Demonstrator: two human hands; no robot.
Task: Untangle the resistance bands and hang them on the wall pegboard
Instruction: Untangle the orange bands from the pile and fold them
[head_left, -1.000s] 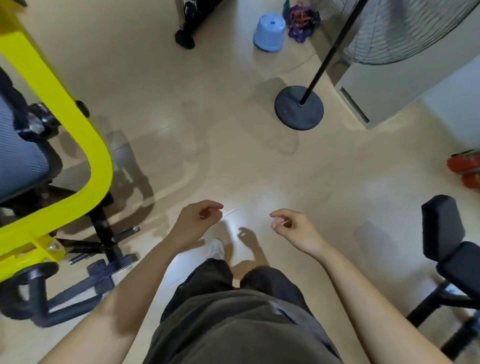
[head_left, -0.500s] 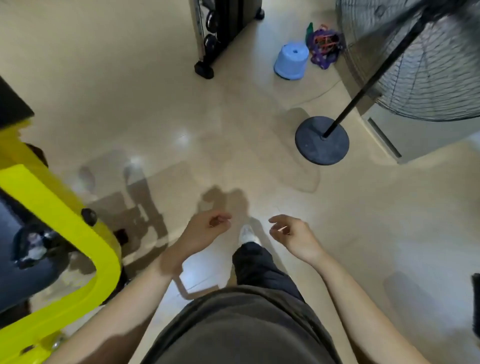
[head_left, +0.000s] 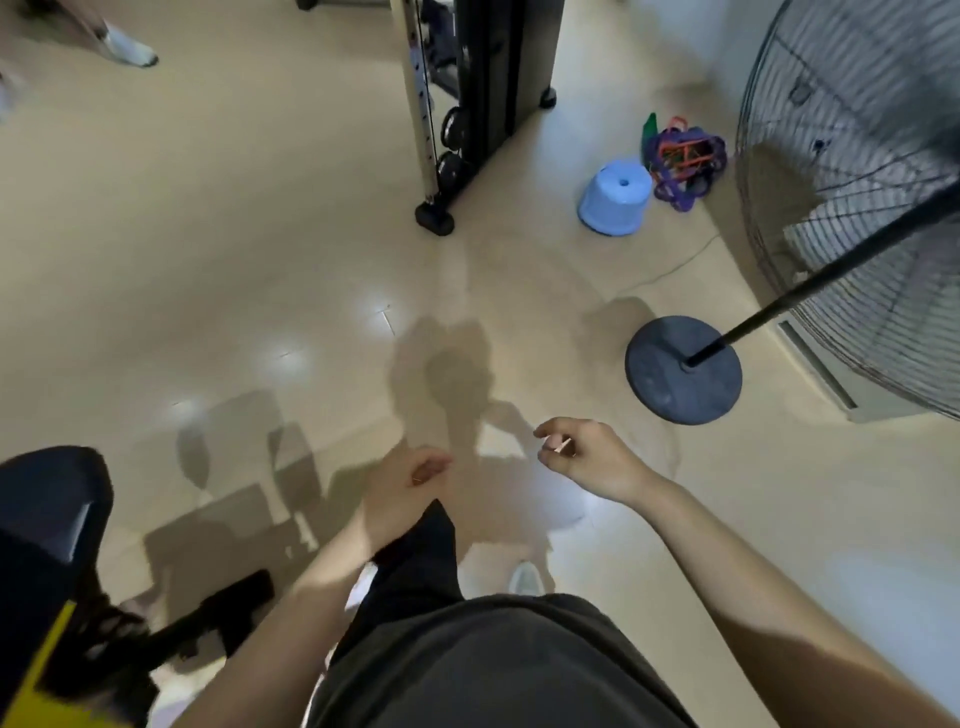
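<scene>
I locate the resistance bands (head_left: 683, 156) heaped at upper right of the frame, beside the blue stool (head_left: 615, 197). Left hand (head_left: 410, 478) and right hand (head_left: 587, 457) hang loosely curled, apparently empty. Approach clear of the fan base (head_left: 683, 369), then lift the whole tangle together.

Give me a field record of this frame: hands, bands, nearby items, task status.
left hand: loosely curled, no band in it
right hand: loosely curled, no band in it
resistance bands: tangled purple and orange heap on the floor, far ahead of both hands
blue stool: on the floor beside the heap
standing fan: right of the heap, round base nearer the person
pegboard: not in view
task status: bands not yet picked up
</scene>
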